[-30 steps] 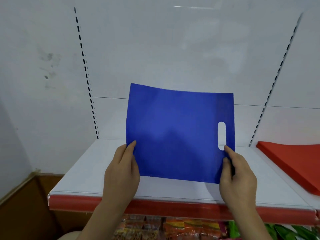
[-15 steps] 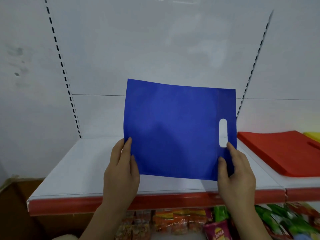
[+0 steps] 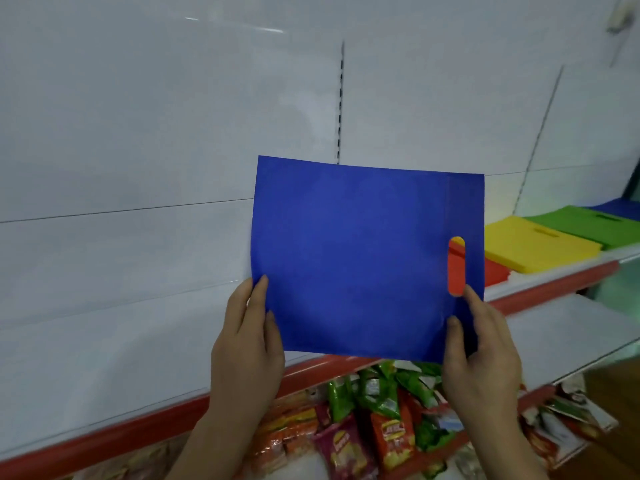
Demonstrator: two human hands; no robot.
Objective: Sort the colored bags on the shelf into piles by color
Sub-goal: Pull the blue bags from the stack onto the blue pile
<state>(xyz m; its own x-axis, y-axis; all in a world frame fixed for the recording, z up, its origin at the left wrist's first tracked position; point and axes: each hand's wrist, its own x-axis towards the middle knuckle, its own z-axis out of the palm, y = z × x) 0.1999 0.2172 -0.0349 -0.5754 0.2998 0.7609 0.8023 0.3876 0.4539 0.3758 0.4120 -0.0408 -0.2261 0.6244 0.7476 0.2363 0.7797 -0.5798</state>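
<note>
**Blue bag held up flat before the shelf**

A person holds a blue bag (image 3: pixel 360 258) upright in front of the white shelf (image 3: pixel 114 368), its oval handle slot near the right edge; the left hand (image 3: pixel 247 344) pinches the bag's lower left corner, thumb on the near face and the other fingers hidden behind; the right hand (image 3: pixel 481 358) clamps the lower right corner just below the slot, thumb and forefinger pressed on the front of the fabric; behind the bag, to its right, a red pile (image 3: pixel 495 270) lies on the shelf and shows through the slot; beyond the red, farther right of the bag, sit a yellow pile (image 3: pixel 533 245), then a green pile (image 3: pixel 588 225), then the edge of a blue pile (image 3: pixel 620 205); below the bag, under the shelf's red front strip (image 3: pixel 104 445), snack packets (image 3: pixel 374 424) in green, red and orange lie heaped together.
</note>
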